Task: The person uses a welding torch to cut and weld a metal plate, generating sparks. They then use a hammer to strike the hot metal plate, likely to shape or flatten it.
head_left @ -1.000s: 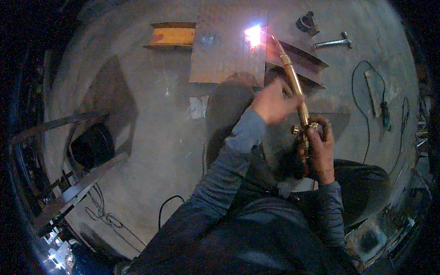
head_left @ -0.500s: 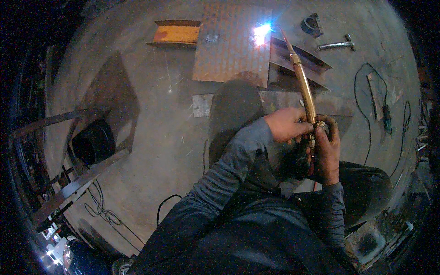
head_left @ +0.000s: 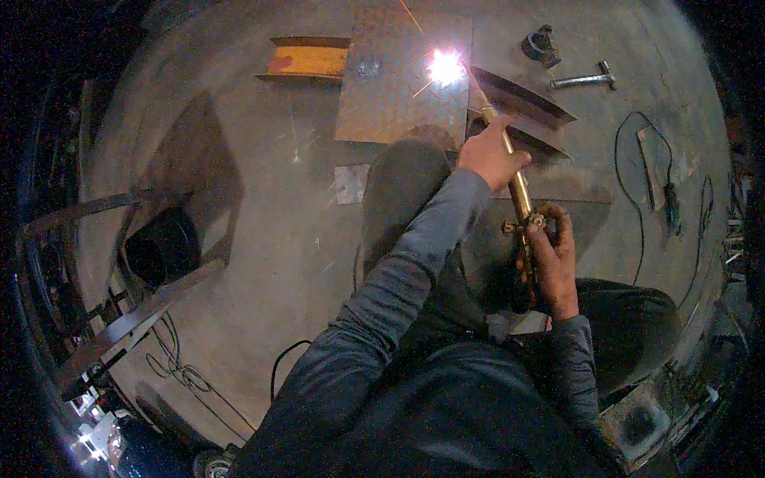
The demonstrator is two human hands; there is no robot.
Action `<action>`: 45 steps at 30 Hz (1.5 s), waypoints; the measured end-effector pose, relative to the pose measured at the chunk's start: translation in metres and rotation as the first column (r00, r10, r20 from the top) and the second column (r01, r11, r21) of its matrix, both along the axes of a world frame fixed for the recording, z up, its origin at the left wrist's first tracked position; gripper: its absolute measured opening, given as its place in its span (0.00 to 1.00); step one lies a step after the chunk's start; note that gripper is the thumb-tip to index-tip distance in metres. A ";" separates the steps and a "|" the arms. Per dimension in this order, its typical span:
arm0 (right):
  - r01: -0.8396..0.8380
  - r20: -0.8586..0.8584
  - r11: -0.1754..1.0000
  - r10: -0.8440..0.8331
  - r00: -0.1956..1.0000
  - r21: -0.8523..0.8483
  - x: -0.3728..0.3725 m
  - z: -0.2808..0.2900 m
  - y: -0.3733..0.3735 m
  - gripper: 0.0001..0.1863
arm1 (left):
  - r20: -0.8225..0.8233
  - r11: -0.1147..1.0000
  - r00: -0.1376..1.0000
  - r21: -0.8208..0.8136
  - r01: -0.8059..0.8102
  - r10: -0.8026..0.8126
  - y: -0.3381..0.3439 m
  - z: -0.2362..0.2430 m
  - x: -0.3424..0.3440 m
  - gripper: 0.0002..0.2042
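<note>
My left hand [head_left: 488, 155] grips the upper barrel of a brass cutting torch [head_left: 518, 187]. My right hand [head_left: 558, 263] is closed on its handle beside the valve knobs. The torch tip points at a rusty tread-patterned steel plate [head_left: 382, 103], where a bright white flame [head_left: 445, 68] glares and throws a few sparks, hiding the exact contact point. The plate rests by a dark steel beam [head_left: 526, 107] on its right and a short yellow beam [head_left: 307, 57] on its left. My knee [head_left: 402, 187] is just below the plate.
A hammer [head_left: 582, 80] and a dark metal fitting [head_left: 540, 44] lie at upper right on the concrete floor [head_left: 279, 207]. A cable with a green tool [head_left: 671, 203] lies at right. A metal frame [head_left: 119, 199] and black bucket [head_left: 159, 247] stand at left, with coiled cords [head_left: 175, 366] below.
My left hand has moved from beside the valves up the barrel toward the tip. The torch has shifted slightly left, and thin sparks now streak from the flare.
</note>
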State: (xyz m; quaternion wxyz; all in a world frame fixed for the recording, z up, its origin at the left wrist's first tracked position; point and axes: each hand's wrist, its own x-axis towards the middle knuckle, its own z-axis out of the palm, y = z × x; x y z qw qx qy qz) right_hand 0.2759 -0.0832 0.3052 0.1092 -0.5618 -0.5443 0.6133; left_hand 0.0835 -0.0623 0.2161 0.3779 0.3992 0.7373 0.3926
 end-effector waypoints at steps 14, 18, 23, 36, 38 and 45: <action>0.060 -0.009 0.996 -0.061 0.998 -0.064 -0.004 -0.004 -0.002 0.20 | 0.095 0.999 0.995 -0.050 -0.010 0.015 0.000 -0.008 0.001 0.20; 0.055 -0.002 0.997 -0.055 0.998 -0.050 -0.005 -0.005 -0.002 0.21 | 0.112 0.997 0.994 -0.078 0.000 0.009 -0.001 -0.006 -0.002 0.20; 0.046 -0.017 0.997 -0.047 0.999 -0.057 -0.001 -0.008 -0.002 0.22 | 0.100 0.997 0.995 -0.084 -0.002 0.010 0.001 -0.010 0.000 0.19; 0.021 -0.013 0.998 -0.021 1.000 -0.058 -0.007 -0.002 -0.003 0.19 | 0.090 0.997 0.996 -0.073 -0.007 0.014 -0.004 -0.006 -0.004 0.21; 0.022 -0.020 0.998 -0.023 1.000 -0.067 -0.008 0.000 -0.004 0.19 | 0.086 0.997 0.996 -0.076 -0.001 0.008 -0.005 -0.003 -0.006 0.22; 0.016 -0.010 0.999 -0.017 1.000 -0.041 -0.008 -0.005 -0.003 0.18 | 0.114 0.997 0.994 -0.076 0.013 -0.005 -0.005 -0.002 -0.007 0.22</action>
